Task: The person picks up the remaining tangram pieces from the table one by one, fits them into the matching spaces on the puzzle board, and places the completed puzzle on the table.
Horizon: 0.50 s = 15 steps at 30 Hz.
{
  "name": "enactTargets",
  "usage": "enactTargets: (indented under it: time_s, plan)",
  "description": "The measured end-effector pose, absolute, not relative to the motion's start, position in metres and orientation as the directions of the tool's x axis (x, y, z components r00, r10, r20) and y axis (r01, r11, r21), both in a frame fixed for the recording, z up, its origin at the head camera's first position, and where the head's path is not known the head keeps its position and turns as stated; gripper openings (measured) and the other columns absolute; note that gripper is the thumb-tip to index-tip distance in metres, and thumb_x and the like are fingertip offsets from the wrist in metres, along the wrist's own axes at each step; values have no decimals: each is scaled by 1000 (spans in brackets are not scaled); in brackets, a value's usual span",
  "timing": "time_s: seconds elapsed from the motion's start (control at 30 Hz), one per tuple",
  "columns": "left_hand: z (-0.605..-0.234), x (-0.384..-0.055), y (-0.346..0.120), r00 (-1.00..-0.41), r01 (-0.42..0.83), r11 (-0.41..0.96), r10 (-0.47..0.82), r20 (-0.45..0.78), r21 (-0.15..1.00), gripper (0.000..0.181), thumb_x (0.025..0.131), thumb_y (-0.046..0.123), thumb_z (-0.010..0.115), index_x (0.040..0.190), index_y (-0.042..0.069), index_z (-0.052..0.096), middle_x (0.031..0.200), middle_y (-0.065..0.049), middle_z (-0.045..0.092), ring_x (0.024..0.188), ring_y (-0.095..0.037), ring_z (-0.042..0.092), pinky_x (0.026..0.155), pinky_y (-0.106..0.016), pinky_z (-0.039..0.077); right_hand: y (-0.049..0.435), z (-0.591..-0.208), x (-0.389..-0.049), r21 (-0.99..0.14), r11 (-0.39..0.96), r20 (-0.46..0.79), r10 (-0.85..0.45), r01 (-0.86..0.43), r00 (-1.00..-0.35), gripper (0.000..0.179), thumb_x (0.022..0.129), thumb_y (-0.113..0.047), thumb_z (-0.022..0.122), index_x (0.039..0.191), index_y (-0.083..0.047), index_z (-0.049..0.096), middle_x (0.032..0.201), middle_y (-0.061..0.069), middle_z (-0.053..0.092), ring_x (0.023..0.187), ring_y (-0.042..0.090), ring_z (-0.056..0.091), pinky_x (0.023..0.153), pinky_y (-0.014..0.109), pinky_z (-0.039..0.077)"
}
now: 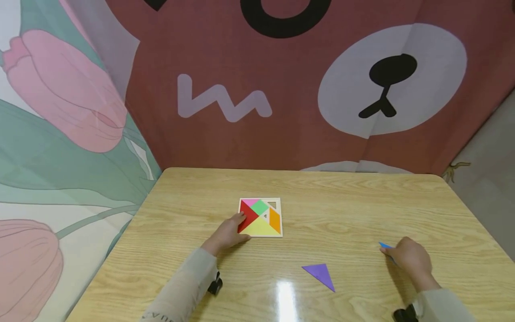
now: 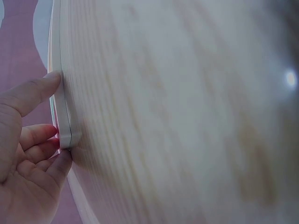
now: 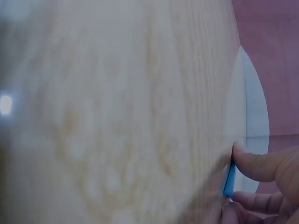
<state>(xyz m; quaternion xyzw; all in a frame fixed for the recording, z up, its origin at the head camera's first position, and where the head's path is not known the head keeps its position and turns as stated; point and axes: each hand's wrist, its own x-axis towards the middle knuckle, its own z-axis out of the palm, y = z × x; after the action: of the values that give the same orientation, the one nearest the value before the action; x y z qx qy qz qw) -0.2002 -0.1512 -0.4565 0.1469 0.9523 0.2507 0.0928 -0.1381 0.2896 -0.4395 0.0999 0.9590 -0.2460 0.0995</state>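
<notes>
Blue piece: in my right hand, pinched between thumb and fingers, the gap closed to the piece's thickness; its full outline is hidden. Puzzle tray: at my left hand, whose partly curled fingers and thumb grip its near-left corner, fingertips on the red triangle. Right of those fingers lie the yellow triangle, green square, pink piece and orange parallelogram. Purple triangle: flat on the wooden surface, between my hands and nearer to me. Beyond both hands: a printed cloth.
</notes>
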Motion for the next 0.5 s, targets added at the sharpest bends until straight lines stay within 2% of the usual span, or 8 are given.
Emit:
enactTargets:
  time_s: [0.03, 0.13, 0.3, 0.4, 0.5]
  plan:
    - [-456, -200, -151, -939, 235, 831, 328, -101, 505, 67, 75, 27, 67, 128, -3, 38, 134, -14, 32, 121, -31, 30, 96, -40, 29, 289, -440, -138, -454, 861, -231, 135, 229, -964, 45, 79, -40, 57, 61, 0, 50, 54, 4, 46, 49, 17, 42, 44, 26, 35]
    - [-456, -200, -151, -936, 250, 829, 339, -94, 500, 67, 75, 27, 67, 127, -3, 38, 134, -14, 32, 121, -31, 30, 96, -40, 29, 289, -439, -139, -461, 865, -205, 113, 198, -972, 41, 79, -33, 59, 69, 7, 53, 57, 5, 49, 53, 18, 45, 46, 29, 38]
    - [-456, -201, -151, -938, 230, 828, 328, -109, 512, 67, 75, 28, 67, 128, -2, 38, 135, -13, 32, 121, -31, 30, 96, -40, 29, 289, -437, -142, -436, 883, -182, 104, 175, -978, 36, 75, -17, 64, 82, 17, 52, 68, 15, 55, 62, 27, 52, 53, 37, 43]
    - [-456, -200, -150, -943, 205, 832, 310, -125, 516, 68, 75, 28, 67, 129, -1, 38, 135, -12, 32, 120, -30, 31, 96, -40, 29, 288, -438, -142, -416, 897, -157, 93, 151, -983, 31, 73, -9, 64, 83, 18, 52, 71, 20, 56, 65, 32, 53, 55, 41, 44]
    - [-456, -200, -150, -943, 204, 833, 308, -125, 513, 68, 75, 28, 67, 129, -1, 38, 135, -12, 32, 120, -30, 31, 96, -40, 30, 288, -438, -141, -405, 904, -145, 87, 139, -986, 29, 72, -6, 63, 84, 18, 52, 71, 21, 56, 64, 32, 53, 54, 40, 44]
